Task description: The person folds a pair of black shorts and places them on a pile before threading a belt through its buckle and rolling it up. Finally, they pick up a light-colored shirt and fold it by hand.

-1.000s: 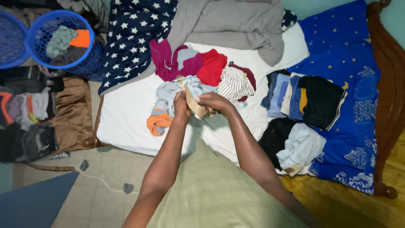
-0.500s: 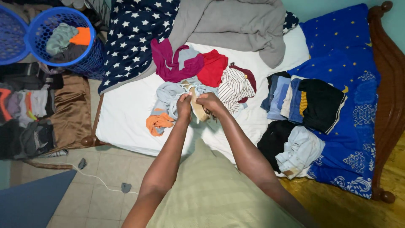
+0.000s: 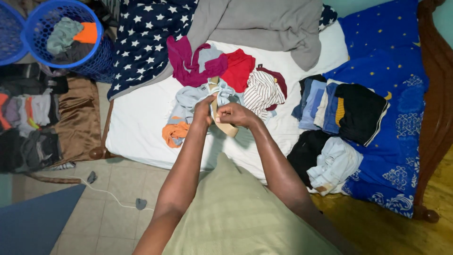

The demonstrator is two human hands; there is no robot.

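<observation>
Over a white-sheeted bed (image 3: 141,118) strewn with laundry, a small tan garment (image 3: 222,123) is held between two bare hands just above the mattress, at the near edge of a loose pile of clothes. The left hand (image 3: 204,109) is closed on the upper end of the cloth, and the right hand (image 3: 232,114) is clenched around its middle, so that the fabric is pinched from both sides while its lower end droops free. The piece is judged to be light, soft and limp, with no stiffness of its own; it is likely to sag wherever it is unsupported and is best taken at an edge or corner, with the fingers spread so that it lies flat. Nothing about it looks fragile or slippery.

Just behind the hands, a pale blue garment (image 3: 188,99), a magenta top (image 3: 188,66), a red piece (image 3: 238,70) and a striped shirt (image 3: 262,92) are heaped together, with an orange cloth (image 3: 173,133) beside them. Folded stacks (image 3: 339,111) are laid to the right on a blue patterned cover (image 3: 391,71). A blue laundry basket (image 3: 96,59) is seen on the floor, well apart.
</observation>
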